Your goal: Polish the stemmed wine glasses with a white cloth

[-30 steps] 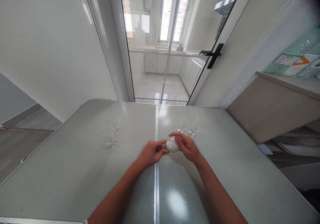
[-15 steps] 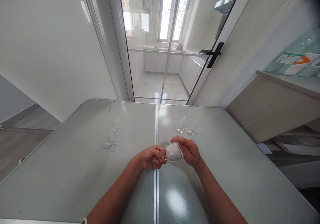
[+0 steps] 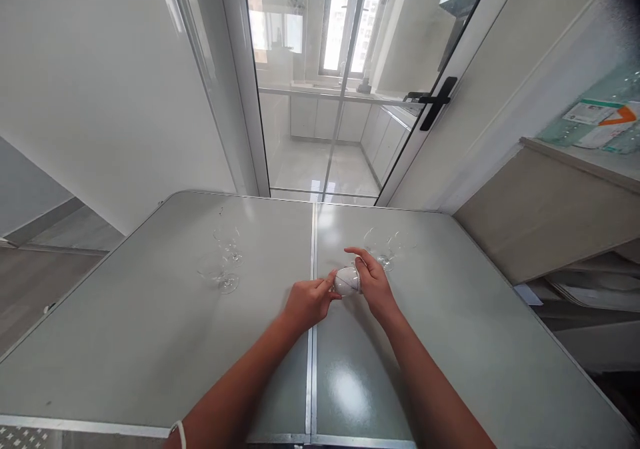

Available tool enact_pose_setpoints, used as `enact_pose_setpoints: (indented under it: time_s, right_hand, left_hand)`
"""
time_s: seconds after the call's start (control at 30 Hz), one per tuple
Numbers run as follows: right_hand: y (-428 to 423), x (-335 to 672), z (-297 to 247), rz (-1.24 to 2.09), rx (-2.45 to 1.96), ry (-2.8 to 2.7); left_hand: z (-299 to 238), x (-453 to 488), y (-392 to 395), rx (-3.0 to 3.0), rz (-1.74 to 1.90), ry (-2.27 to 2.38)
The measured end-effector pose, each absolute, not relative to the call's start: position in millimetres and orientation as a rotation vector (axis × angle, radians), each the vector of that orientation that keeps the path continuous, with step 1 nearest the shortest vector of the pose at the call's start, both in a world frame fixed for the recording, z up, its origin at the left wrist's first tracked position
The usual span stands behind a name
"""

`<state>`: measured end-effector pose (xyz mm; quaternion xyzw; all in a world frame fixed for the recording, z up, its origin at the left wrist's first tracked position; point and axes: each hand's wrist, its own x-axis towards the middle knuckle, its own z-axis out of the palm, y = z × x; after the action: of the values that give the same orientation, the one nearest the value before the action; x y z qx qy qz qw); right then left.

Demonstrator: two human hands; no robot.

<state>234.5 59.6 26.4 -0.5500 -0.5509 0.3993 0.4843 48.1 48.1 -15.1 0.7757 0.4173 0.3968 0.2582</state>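
Held glass (image 3: 340, 285) is mid desk (image 3: 150, 349), just right of the metal seam (image 3: 311, 382), between both hands. Bowl lies on its side, mouth toward the right, white wad (image 3: 349, 278) filling it. Left hand (image 3: 309, 302): grip is pinching the held glass at its left end, thumb on the far side, fingers on the near side; stem is hidden behind it. Right hand (image 3: 378, 290): grip is closed on the mouth end, thumb at the wad, one finger stretched out left above the bowl. Can't tell how deep that thumb sits. Can't tell the gap to the desk either. Four other glasses stand on the desk, two per side. Left pair: near one (image 3: 229, 283), far one (image 3: 234, 256), well apart from the hands. Right pair: one with its foot showing (image 3: 385, 260), the other (image 3: 369, 237) partly hidden by the right hand; both just beyond that hand. White band (image 3: 179, 431) on the left forearm. Far side past the desk: glazed door (image 3: 333, 122) with black handle (image 3: 439, 104). Far right: wooden shelf (image 3: 560, 199) carrying bottles (image 3: 603, 123) with a white, green and orange label.
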Motion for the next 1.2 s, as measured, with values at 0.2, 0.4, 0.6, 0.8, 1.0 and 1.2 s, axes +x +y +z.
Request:
enact_pose_setpoints:
  time_s: [0.2, 0.4, 0.6, 0.8, 1.0, 1.2]
  right_hand:
    - [50.4, 237.0, 24.6, 1.016, -1.238, -1.315]
    - [48.3, 238.0, 22.7, 0.818, -1.15, -1.506]
    - [57.0, 237.0, 25.2, 1.015, -1.308, -1.451]
    - [55.0, 236.5, 28.8, 1.141, -1.236, -1.172]
    - [45.7, 232.7, 32.0, 1.184, -0.995, -0.986]
    - [46.2, 244.2, 39.0, 1.094, -0.891, -0.809]
  left_hand:
    - [7.2, 39.4, 53.5, 1.027, 0.494, 0.717]
    - [8.8, 29.7, 55.6, 1.173, 0.536, 0.751]
    - [-15.5, 36.5, 50.0, 2.328, 1.067, 1.186]
    - [-21.4, 44.3, 49.0, 1.885, 1.018, 1.027]
    - [-8.4, 33.1, 54.9, 1.115, 0.708, 0.603]
    - [-12.2, 19.5, 62.6, 0.903, 0.724, 0.508]
